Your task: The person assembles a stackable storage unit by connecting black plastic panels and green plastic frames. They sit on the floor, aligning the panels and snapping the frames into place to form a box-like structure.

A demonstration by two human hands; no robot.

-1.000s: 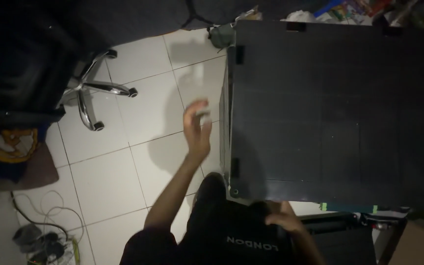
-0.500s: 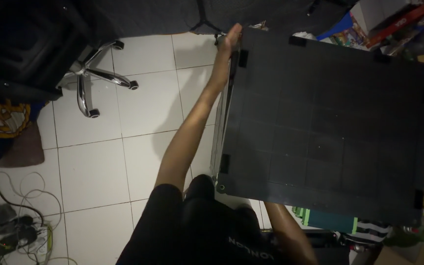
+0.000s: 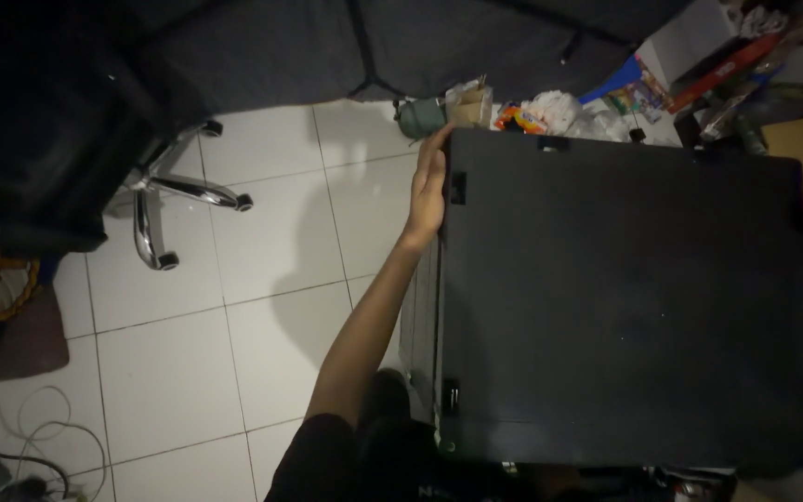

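While the head camera looks straight down, I log a large flat black panel (image 3: 625,297), square-cornered with small clips along its rim, filling the right half of the view. It sits level, above the white tiled floor (image 3: 234,279); what carries it from below is hidden.

Left hand (image 3: 429,181): flat against the panel's left edge, near the far left corner, fingers extended along the rim. I read this grip as a loose open-palm press, not a closed clasp; the thumb side is hidden behind the edge, so I cannot confirm any wrap. The forearm runs back from the panel's left edge toward the body.

Right hand: not in view. It may be under the panel's near edge, but I cannot tell, and its grip is unknown.

Around the panel: an office chair base (image 3: 174,200) with chrome legs well to the left; dark fabric (image 3: 327,46) beyond the far edge; a clutter of boxes and wrappers (image 3: 550,112) just beyond the far edge; cables (image 3: 11,455) on the floor well to the near left.

Risks, my judgement: with only a flat palm on one edge, the panel could tip or slide away to the right if pushed. Its far corner is close to the clutter and could knock pieces loose. Dim light hides the near edge and footing.
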